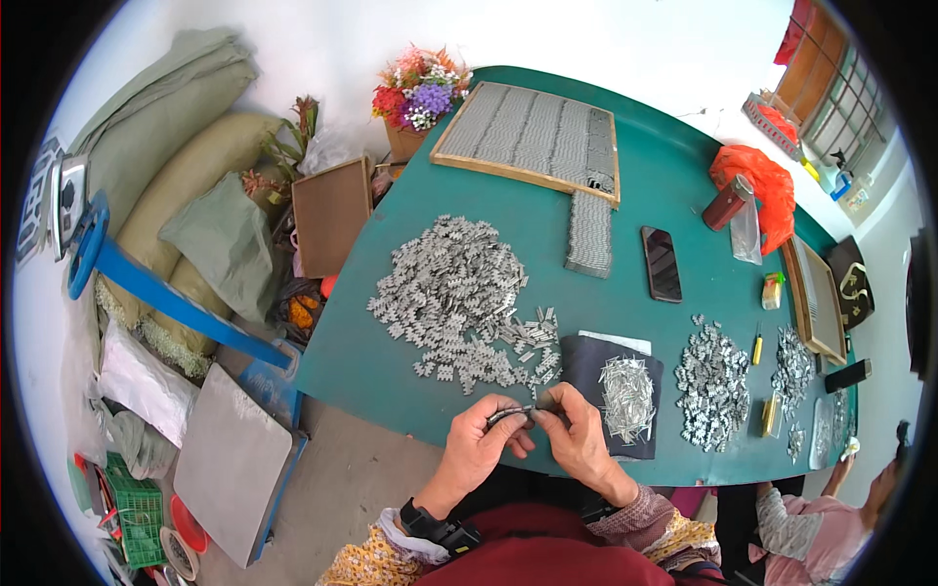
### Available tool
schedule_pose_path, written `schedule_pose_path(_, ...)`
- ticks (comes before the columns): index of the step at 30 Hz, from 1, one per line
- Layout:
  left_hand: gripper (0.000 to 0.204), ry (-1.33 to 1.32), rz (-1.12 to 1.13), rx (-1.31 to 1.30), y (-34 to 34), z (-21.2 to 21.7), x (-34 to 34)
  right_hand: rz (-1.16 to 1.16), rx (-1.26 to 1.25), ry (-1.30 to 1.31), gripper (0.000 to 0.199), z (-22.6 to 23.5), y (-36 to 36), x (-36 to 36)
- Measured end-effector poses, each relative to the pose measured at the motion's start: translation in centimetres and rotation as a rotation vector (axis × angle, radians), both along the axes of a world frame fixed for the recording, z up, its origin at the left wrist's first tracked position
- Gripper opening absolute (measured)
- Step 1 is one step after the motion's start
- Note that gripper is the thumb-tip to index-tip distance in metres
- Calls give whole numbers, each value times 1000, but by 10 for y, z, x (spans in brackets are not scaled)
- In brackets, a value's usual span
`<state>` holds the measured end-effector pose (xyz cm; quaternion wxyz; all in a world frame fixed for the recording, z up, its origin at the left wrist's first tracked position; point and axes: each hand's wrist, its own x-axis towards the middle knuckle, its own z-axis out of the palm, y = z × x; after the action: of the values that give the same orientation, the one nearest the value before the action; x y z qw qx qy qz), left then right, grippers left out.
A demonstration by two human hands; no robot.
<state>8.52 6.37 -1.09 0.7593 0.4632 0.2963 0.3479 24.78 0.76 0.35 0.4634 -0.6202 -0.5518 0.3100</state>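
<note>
Just off the table's front edge, my left hand (477, 447) is closed around a short curved strip of small grey metal pieces (506, 414). My right hand (580, 441) meets it at the strip's right end, thumb and fingers pressed together; whatever they pinch is too small to make out. Beyond my hands spreads a large heap of toothed grey metal links (445, 283), with some rod-like pieces (539, 334) at its near right side. Beside my right hand, thin silvery pins (627, 396) lie piled on a dark sheet (581, 363).
On the green table (391, 391) lie a wooden-framed tray of grey rows (532, 132), a finished-looking grey strip block (589, 234), a phone (661, 264), and more metal heaps (713, 386). A red bag (752, 186) sits far right. Another person (821, 537) is at lower right.
</note>
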Motion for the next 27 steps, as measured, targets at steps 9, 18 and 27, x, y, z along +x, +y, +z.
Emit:
schedule_pose_path(9, 10, 60, -10, 83, -4, 4, 14, -62, -1, 14, 11, 0, -13, 5)
schedule_pose_path(18, 19, 12, -33, 50, -9, 8, 31, -114, 169, -64, 12, -3, -25, 17)
schedule_pose_path(27, 12, 96, 5, 40, -13, 6, 49, -172, 170, -159, 11, 0, -34, 50)
